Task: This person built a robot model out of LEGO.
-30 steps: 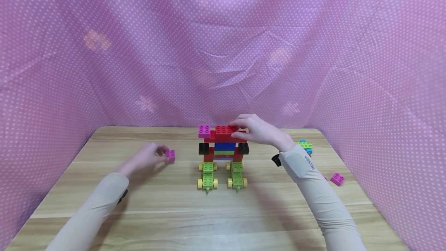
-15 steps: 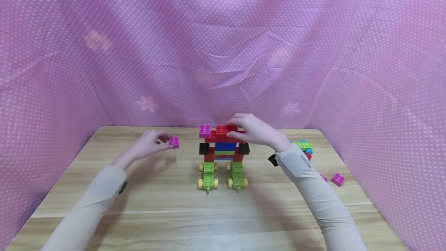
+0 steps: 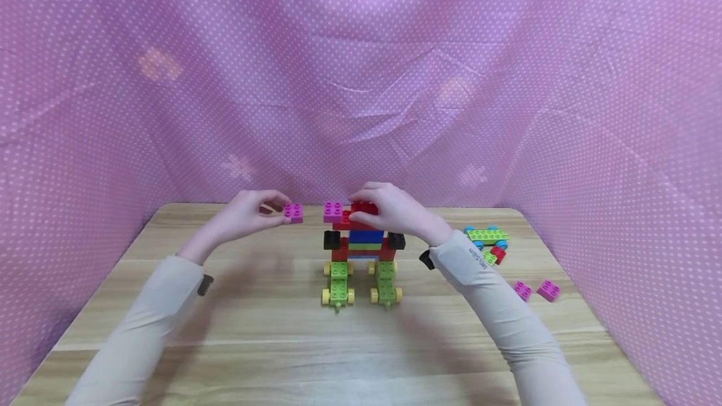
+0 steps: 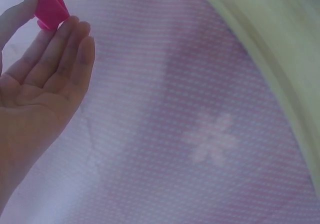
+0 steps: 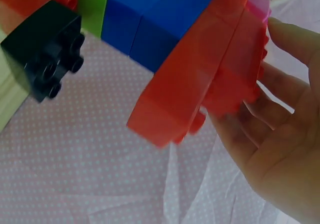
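A standing figure of building bricks is in the middle of the head view: two green wheeled bases (image 3: 339, 290), red, green and blue bricks (image 3: 365, 236), black bricks (image 3: 331, 240) at the sides, red on top. On its upper left end sits a magenta brick (image 3: 333, 211). My left hand (image 3: 242, 215) pinches another magenta brick (image 3: 292, 212) between thumb and fingers, raised just left of the figure and apart from it. My right hand (image 3: 397, 208) grips the top red brick (image 5: 237, 59), thumb in front and fingers behind, partly hiding it.
At the right of the wooden table (image 3: 271, 356) lie a green wheeled base with blue wheels (image 3: 487, 236), a red brick (image 3: 497, 254), a small green brick (image 3: 489, 258) and two magenta bricks (image 3: 549, 291). A pink dotted cloth (image 3: 361, 80) surrounds the table.
My left hand has lifted the magenta brick off the table, up and rightward toward the figure's top. My right hand has slid left along the top red brick.
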Motion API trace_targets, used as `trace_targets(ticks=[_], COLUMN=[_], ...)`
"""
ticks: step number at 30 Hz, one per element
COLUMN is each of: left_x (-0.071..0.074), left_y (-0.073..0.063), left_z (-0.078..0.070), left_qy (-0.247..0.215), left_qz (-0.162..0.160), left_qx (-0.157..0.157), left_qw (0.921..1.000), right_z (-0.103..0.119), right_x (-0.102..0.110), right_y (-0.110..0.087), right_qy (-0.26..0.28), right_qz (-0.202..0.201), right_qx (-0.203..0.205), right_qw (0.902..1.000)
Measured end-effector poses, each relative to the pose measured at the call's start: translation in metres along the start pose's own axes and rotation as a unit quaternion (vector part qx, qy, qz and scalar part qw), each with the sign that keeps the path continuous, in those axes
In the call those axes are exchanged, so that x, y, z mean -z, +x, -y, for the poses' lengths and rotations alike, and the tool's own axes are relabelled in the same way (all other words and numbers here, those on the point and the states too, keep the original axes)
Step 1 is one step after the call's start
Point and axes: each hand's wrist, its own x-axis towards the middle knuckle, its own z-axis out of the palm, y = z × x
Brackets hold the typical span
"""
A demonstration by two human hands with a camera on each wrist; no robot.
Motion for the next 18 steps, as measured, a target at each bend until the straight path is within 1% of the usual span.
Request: trace_targets(ticks=[7, 18], left_x=[0.008, 0.011], left_y=[0.005, 0.010], left_z=[-0.016, -0.030], left_qy=[-0.023, -0.047], left_qz=[-0.005, 0.000], left_qx=[-0.015, -0.025], left_qw=[0.9996, 0.9986], right_z=[0.007, 0.010], right_x=[-0.008, -0.012], right_y=[0.007, 0.013], right_qy=[-0.016, -0.022], right_qz=[-0.008, -0.028], right_qx=[-0.001, 0.017], right_qw=[0.9998, 0.9992])
